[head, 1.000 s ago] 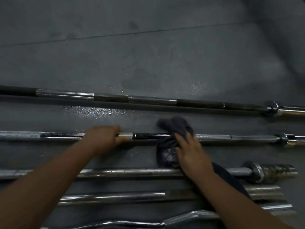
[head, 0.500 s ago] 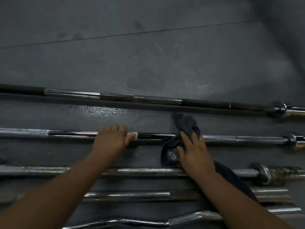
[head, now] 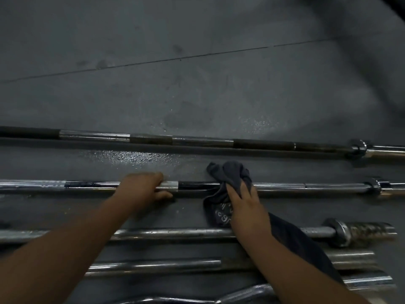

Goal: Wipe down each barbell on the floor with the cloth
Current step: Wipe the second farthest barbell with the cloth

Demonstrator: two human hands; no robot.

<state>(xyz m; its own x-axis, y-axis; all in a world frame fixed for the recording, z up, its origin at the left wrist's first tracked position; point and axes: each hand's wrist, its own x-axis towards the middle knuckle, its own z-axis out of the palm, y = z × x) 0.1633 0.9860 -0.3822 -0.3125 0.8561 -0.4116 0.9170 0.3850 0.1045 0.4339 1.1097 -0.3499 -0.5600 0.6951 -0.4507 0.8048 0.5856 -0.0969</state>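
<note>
Several long metal bars are seen from above, laid in parallel rows across a dark grey rubber floor (head: 197, 73). At the lower left of the frame a bare forearm is stretched up to the middle row. There the left hand (head: 140, 189) is closed around the shaft of a long chrome barbell with black bands (head: 306, 186), with the fingers curled over the top and the thumb on the near side.

Just above that hand a glistening wet patch (head: 131, 155) is spread on the floor. Above the patch a long dark-banded steel barbell (head: 197, 142) is laid across the full width of the frame.

Right of centre, a crumpled dark grey cloth (head: 230, 174) is draped over the chrome barbell and touches it. It is held there by the right hand (head: 243, 207), whose fingers are wrapped over the bunched fabric. White print is visible on the cloth's lower fold but cannot be read.

Below the hands, a plain silver barbell with a rusty end sleeve (head: 175, 233) is crossed by the right forearm. Nearer the bottom edge a shorter chrome bar (head: 153, 265) and a curved chrome bar (head: 252, 291) are laid. A black piece of fabric (head: 302, 244) is seen beneath the right forearm at the lower right.
</note>
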